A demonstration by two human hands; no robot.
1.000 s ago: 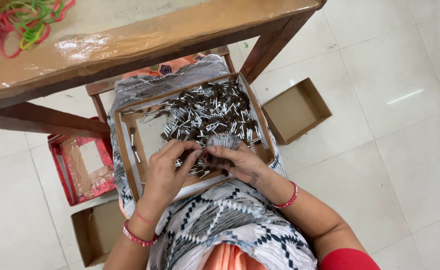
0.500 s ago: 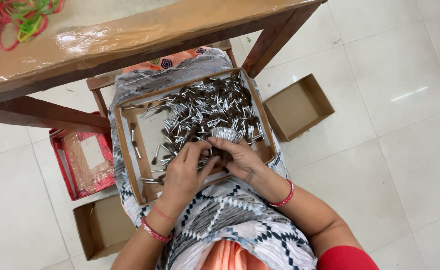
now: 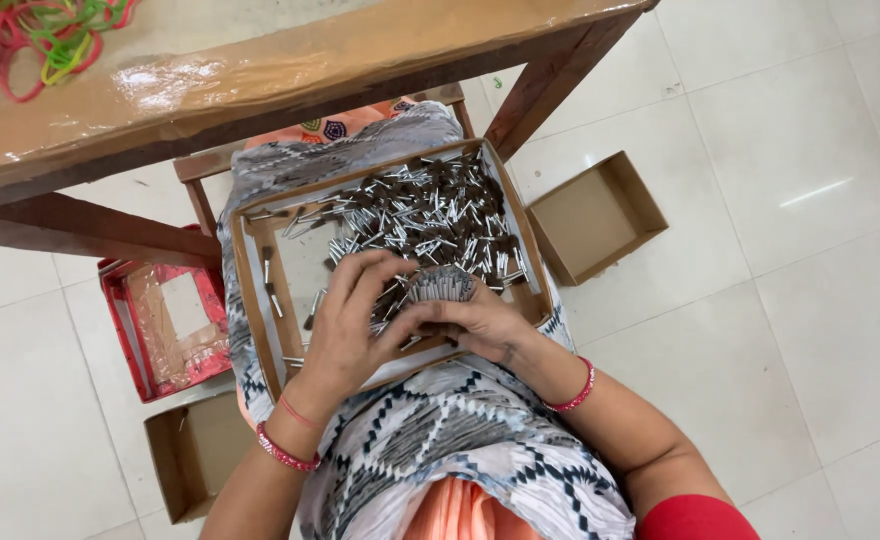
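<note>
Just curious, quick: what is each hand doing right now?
Left hand: fingers curled, pressing on the bundle of small metal sticks.
Right hand: closed around that bundle, holding it.

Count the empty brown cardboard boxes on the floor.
2. One open box right of the lap tray, one box lower left by the left hand's forearm. Others may be hidden under the table.

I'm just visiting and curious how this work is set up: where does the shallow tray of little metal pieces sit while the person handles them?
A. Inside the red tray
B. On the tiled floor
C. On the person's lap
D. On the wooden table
C: the shallow tray rests on the patterned cloth over the person's lap, below the wooden table edge, with both hands in it.
</note>
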